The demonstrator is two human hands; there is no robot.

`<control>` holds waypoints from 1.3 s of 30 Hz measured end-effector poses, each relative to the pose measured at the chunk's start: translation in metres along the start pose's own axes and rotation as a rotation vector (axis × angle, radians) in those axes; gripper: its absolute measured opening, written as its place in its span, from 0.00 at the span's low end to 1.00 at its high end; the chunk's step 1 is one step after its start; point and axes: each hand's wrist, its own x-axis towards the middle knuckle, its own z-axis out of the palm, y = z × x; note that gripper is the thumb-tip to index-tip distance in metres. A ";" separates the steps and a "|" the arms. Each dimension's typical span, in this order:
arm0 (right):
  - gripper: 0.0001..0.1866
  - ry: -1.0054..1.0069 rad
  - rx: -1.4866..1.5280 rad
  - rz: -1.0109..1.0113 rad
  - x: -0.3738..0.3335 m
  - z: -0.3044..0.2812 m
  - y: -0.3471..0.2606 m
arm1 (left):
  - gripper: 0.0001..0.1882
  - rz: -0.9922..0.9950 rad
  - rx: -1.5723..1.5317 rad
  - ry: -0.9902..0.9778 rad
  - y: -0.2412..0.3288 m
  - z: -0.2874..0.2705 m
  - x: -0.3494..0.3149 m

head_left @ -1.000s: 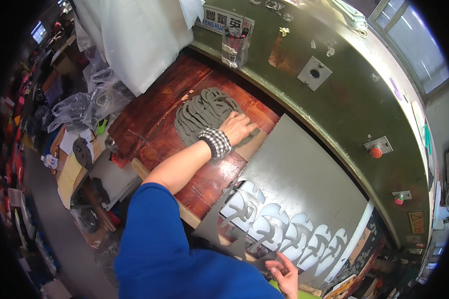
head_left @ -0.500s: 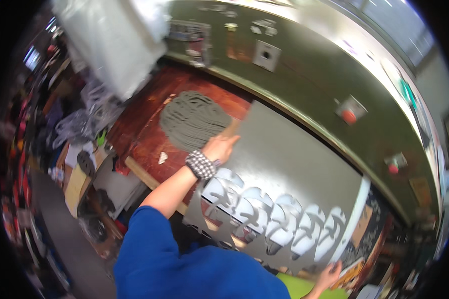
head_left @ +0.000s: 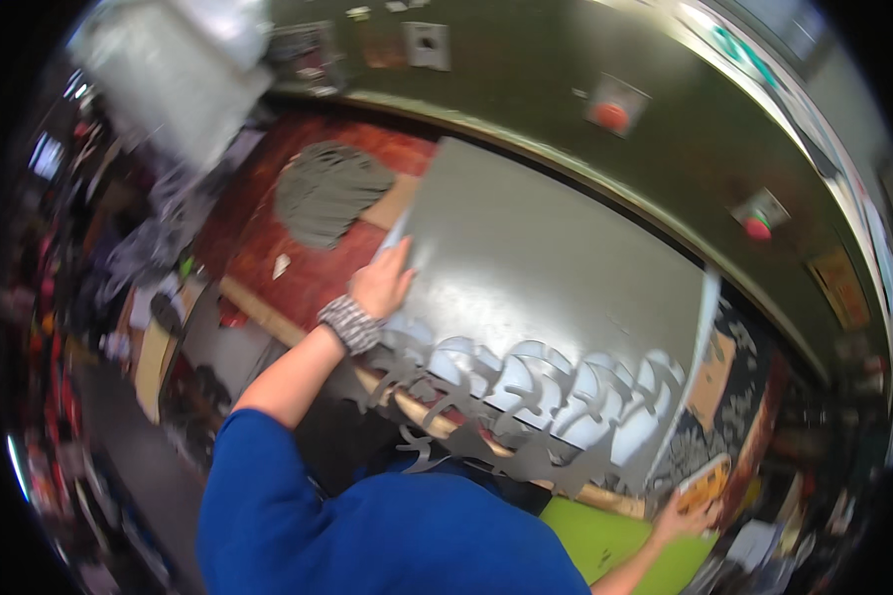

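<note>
A large grey sheet [head_left: 536, 238] lies on the work table. Along its near side run several curved cut-out openings, with a pale surface [head_left: 526, 382] showing through; the remaining thin strips hang over the near table edge. My left hand [head_left: 382, 283], with a checked band at the wrist, rests at the sheet's left edge, fingers stretched out. At the lower right, my right hand [head_left: 687, 516] has its fingers closed at the near edge of an orange-yellow cutting die [head_left: 706, 483] with a pale rim. Blur softens both hands.
A pile of grey cut pieces [head_left: 329, 193] lies on the red table top [head_left: 253, 238] at left, beside a tan board [head_left: 392, 201]. A green machine beam [head_left: 506, 74] with red buttons spans the far side. Grey scraps [head_left: 700, 451] lie at right; a lime-green panel [head_left: 595, 535] is near me.
The view has swung, shifting the scene leftward and up. My right hand has left the sheet's near right corner and reached the orange-yellow cutting die. My left hand remains at the sheet's left edge.
</note>
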 end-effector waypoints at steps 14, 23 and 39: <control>0.39 -0.616 1.190 -0.038 -0.017 -0.006 -0.250 | 0.31 0.021 -0.076 0.168 -0.006 0.030 -0.005; 0.32 -0.932 1.575 0.407 -0.015 -0.017 -0.308 | 0.29 -0.054 -0.144 0.179 -0.006 0.035 -0.009; 0.43 -0.883 1.707 0.059 0.026 -0.094 -0.426 | 0.24 -0.081 -0.304 0.169 -0.009 0.022 -0.003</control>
